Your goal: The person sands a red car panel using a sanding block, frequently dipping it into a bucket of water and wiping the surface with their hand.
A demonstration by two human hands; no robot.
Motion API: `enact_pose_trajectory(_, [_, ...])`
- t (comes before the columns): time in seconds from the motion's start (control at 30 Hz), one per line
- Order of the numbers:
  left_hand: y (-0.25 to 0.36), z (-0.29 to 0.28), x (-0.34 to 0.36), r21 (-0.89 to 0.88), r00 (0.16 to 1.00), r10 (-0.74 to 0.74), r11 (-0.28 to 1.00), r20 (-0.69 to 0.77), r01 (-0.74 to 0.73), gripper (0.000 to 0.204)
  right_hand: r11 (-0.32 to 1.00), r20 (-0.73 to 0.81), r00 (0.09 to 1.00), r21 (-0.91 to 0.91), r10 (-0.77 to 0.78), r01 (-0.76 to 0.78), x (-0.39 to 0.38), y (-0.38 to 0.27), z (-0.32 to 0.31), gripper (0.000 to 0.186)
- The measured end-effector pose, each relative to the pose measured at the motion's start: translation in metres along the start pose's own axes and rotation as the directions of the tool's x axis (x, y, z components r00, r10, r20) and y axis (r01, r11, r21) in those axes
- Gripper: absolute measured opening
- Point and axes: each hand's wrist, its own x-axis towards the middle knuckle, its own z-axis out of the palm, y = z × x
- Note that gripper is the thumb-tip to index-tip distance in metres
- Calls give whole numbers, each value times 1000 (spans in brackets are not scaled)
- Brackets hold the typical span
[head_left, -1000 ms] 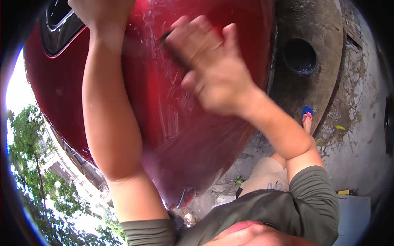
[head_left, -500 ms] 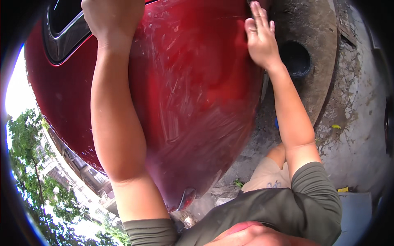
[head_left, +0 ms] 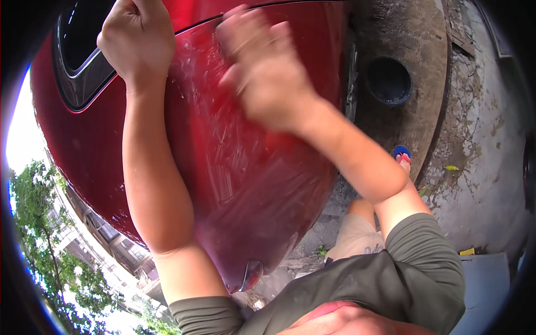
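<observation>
A red car body (head_left: 265, 162) fills the middle, smeared with whitish streaks, with a dark window (head_left: 84, 39) at upper left. My left hand (head_left: 137, 42) is closed on the bodywork beside that window; whatever its curled fingers may hold is hidden. My right hand (head_left: 268, 72) is over the streaked paint just right of my left, blurred by motion, its fingers reaching toward the panel seam; I cannot make out what is under them.
A dark bucket (head_left: 389, 81) stands right of the car on a worn concrete ledge (head_left: 424, 128), beside cracked paving (head_left: 469, 195). My foot in a blue sandal (head_left: 403, 156) is below the bucket. A grey panel (head_left: 483, 282) is at lower right; trees (head_left: 39, 223) at lower left.
My right hand went to the car's right edge half a second ago and has swept back left since. My left hand has shifted slightly downward in the picture.
</observation>
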Motion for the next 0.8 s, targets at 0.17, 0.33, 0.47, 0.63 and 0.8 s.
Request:
enact_pose_trajectory(0.17, [-10,3,-2,-42,999,-23,999,-49,21,60,989,236,966,125,-107,79,-66,-36,-16,71])
enact_pose_trajectory(0.33, [1,1,-2,-52,1000,25,998,-10,-25,60,989,126,992,142,32,-50,-7,-30,-10,73])
enact_pose_trajectory(0.47, [-3,4,-2,-3,1000,-18,1000,0,18,60,976,293,948,206,-128,68,-67,-56,-21,79])
enact_pose_trajectory(0.63, [-3,2,-11,-14,998,10,1000,56,-9,65,987,60,994,130,91,-98,2,-30,-6,73])
enact_pose_trajectory(0.8, [-17,1,-9,7,998,42,999,44,-42,62,981,309,945,188,-107,50,-94,-30,-10,74])
